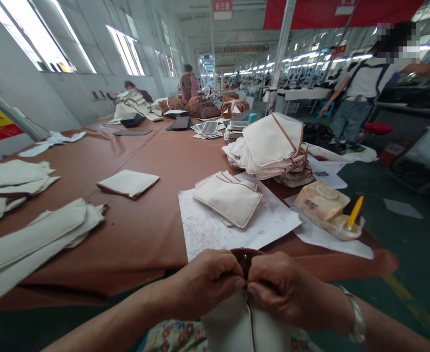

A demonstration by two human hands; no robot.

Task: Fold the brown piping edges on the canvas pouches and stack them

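Cream cloth with a brown trim makes up the pouch (pixel 246 322) that both hands pinch at its top, at the near edge of the worktop (pixel 145 230), over the person's lap. The left hand (pixel 205 283) is closed on the left side of the brown top and the right hand (pixel 283 288) on the right side, thumbs meeting at a small metal piece that looks like a zip pull; it is too hidden to be sure. A dark seam or zip runs down the pouch below the thumbs.

Risks, as I judge them: the tight pinch could slip off the small pull, or a sideways tug could snag or pucker the cloth beside the seam. Just beyond, on a paper sheet (pixel 215 230), lies a pouch pile (pixel 229 198). At the right, a block (pixel 321 203) and yellow tool (pixel 354 212) sit near the worktop's edge, where an elbow could knock them off.
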